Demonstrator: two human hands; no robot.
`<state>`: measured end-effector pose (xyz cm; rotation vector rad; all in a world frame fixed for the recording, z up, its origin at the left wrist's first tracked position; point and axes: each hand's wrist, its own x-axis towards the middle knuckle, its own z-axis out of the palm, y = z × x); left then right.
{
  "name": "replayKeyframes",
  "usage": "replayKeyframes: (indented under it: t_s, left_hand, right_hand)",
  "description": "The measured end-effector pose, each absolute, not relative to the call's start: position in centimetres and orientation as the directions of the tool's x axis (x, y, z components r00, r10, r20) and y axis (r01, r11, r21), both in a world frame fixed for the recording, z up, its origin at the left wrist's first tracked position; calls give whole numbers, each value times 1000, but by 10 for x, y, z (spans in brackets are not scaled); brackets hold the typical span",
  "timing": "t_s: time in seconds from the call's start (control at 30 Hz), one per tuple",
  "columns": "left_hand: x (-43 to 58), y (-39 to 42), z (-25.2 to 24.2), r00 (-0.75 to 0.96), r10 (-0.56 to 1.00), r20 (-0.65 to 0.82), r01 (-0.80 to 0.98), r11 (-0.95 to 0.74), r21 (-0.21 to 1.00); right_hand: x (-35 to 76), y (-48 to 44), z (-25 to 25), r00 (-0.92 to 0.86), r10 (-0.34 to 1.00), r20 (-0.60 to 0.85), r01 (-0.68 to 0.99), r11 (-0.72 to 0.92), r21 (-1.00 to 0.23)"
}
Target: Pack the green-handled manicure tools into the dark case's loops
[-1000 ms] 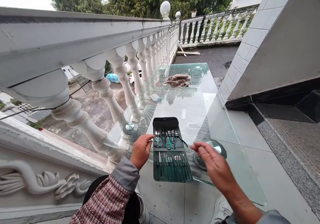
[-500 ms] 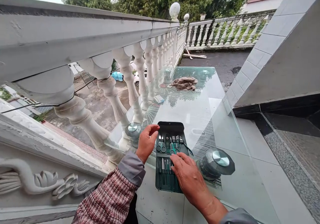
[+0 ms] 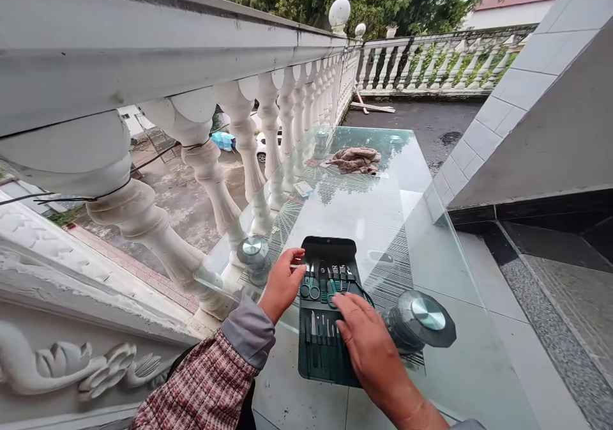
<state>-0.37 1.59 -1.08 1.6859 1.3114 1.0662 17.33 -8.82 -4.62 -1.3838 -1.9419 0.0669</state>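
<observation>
1. Left hand (image 3: 283,286) open, fingers spread, holding nothing, just at the left edge of an open green manicure case (image 3: 330,248).
2. Right hand (image 3: 371,344) open, flat on the steel tools (image 3: 316,331), no clear hold.
3. Case on a glass table (image 3: 364,219), near a round metal table leg (image 3: 421,318).
4. Brown cloth (image 3: 355,160) far up the glass; white stone railing (image 3: 191,53) along the left.

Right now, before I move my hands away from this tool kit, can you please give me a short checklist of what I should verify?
1. Dark green tool kit lies open and flat on the glass tabletop: ok.
2. Scissors sit in the upper row: ok.
3. Lower row of tools all in place: cannot tell, the right hand covers part of it.
4. Left hand apart from the scissors: ok.
5. Kit's lower end clear of the glass's near edge: cannot tell.
</observation>
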Motion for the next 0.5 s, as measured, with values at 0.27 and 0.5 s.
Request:
replayKeyframes:
  t_s: [0.27,0.5]
  left_hand:
    - [-12,14,-11,215,972,90,611,-206,764]
    - [-9,14,-15,239,965,105,594,-231,770]
  right_hand:
    - [217,-72,-44,392,916,85,398,-85,-913]
    - [229,-67,-56,482,869,-114,73,-169,-983]
